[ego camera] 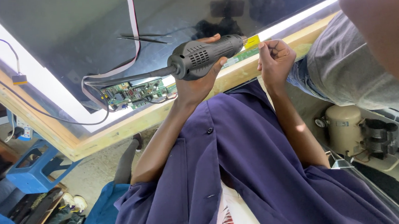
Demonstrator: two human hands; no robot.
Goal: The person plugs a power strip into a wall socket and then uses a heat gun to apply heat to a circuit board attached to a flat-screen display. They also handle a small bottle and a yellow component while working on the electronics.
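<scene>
Heat gun (205,56) sat in my left hand (202,82), fingers wrapped tight round its ribbed grey body, its cord (123,79) trailing off to my left. Its long axis ran nearly level across the view, nozzle pointing right toward a yellow tab (252,41) at the end of a narrow green strip board (241,55) along the panel (111,25) edge. My right hand (274,59) was curled shut just right of the nozzle, pinching near that tab, though I could not tell exactly what the fingertips held. So the tab lay straight off the nozzle tip, nearer my right hand than my left. A bigger circuit board (134,94) lay further left on the panel, above the wooden frame (117,131), well apart from both hands. Another person's grey sleeve (344,66) leaned in at the right
</scene>
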